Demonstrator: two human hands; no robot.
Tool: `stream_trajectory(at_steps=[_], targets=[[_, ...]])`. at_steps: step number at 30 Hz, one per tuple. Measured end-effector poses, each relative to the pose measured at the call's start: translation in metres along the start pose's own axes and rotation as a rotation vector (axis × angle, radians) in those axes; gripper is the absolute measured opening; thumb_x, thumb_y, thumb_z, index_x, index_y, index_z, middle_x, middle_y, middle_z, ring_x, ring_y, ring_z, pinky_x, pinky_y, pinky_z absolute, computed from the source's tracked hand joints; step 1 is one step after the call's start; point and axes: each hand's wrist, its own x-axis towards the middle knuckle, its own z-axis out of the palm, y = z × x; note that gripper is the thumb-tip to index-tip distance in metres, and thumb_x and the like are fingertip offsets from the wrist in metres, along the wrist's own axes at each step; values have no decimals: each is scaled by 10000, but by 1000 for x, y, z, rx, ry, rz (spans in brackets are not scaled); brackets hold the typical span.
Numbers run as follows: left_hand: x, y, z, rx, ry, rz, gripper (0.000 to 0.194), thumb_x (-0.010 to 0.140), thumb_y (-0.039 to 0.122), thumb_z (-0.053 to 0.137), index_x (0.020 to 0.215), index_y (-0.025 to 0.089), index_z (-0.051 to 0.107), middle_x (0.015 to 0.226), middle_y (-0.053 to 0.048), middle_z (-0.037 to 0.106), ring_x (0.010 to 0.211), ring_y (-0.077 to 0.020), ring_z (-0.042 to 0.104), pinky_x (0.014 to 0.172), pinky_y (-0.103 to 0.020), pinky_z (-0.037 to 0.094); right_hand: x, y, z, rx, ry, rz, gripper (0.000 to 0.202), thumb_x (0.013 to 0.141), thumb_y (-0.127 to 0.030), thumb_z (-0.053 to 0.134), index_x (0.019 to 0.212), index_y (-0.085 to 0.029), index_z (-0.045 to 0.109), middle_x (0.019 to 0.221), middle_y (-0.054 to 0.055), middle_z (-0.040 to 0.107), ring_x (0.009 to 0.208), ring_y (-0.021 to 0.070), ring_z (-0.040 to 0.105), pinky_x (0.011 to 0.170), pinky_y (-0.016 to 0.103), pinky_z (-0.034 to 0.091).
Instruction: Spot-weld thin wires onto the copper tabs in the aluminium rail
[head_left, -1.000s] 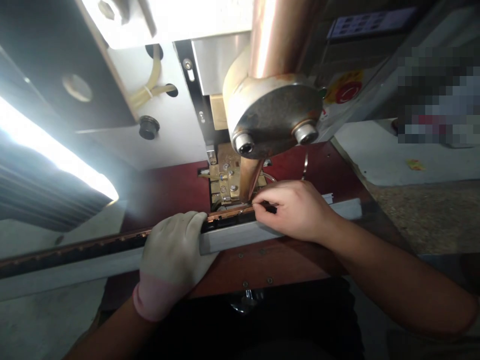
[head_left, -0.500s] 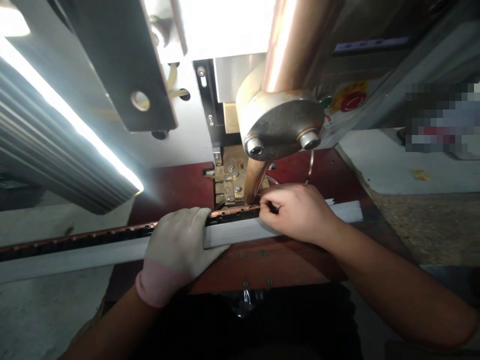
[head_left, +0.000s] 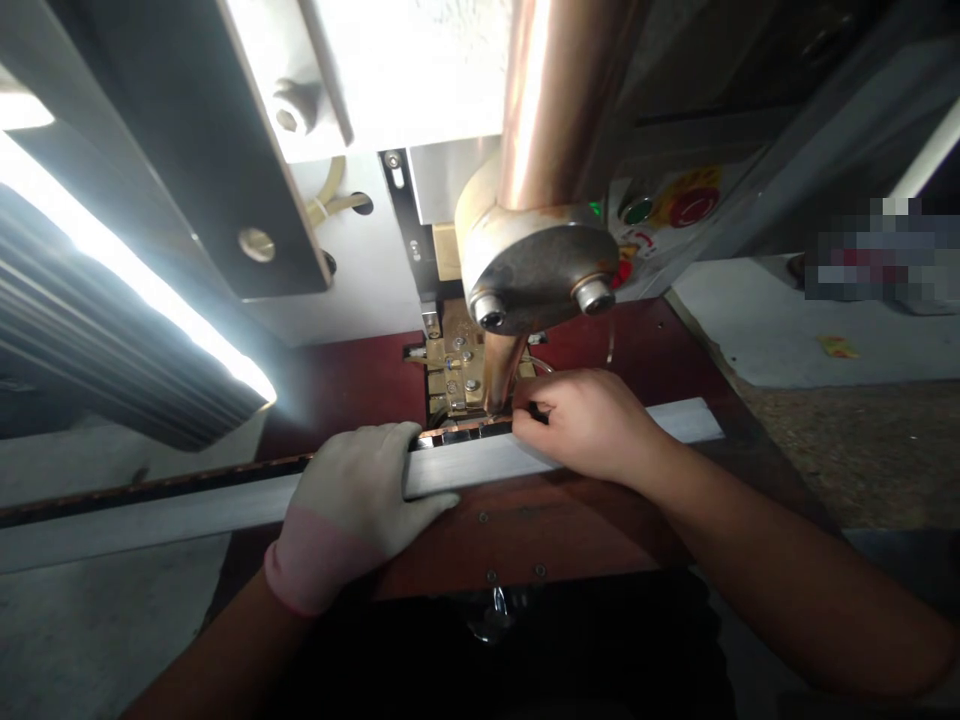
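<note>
A long grey metal bar (head_left: 472, 463) lies across the dark red table, with a dark strip edged in copper (head_left: 247, 472) along its far side. My left hand (head_left: 349, 495), in a white glove with a pink cuff, is wrapped over the bar left of the copper rod, thumb on the near side. My bare right hand (head_left: 585, 420) is closed at the bar's far edge, thumb and index finger pinched; what lies between the fingertips is too hidden to make out. Just left of those fingertips, the lower copper rod (head_left: 502, 370) reaches down to the strip.
Above the hands hangs a thick copper cylinder (head_left: 551, 100) with a bolted round clamp (head_left: 544, 275). A brass fixture (head_left: 457, 350) stands behind the bar. A lit lamp (head_left: 150, 270) is at left, and a red emergency button (head_left: 691, 205) at right.
The view has shifted slightly, so the machine parts appear lower and further left. The bar has turned its flat face up a little under my hands. Both hands keep nearly the same places.
</note>
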Motion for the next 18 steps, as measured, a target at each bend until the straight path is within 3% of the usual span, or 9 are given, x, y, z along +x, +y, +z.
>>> stream_trajectory(at_steps=[18], targets=[[10, -1, -3, -23, -7, -38, 591, 903, 761, 638, 1142, 224, 694, 1033, -93, 775, 891, -357, 730, 759, -490, 521, 6, 7, 2, 60, -15, 30, 212, 891, -318, 618, 896, -272, 825, 872, 23, 831, 760, 218, 706, 648, 331, 380]])
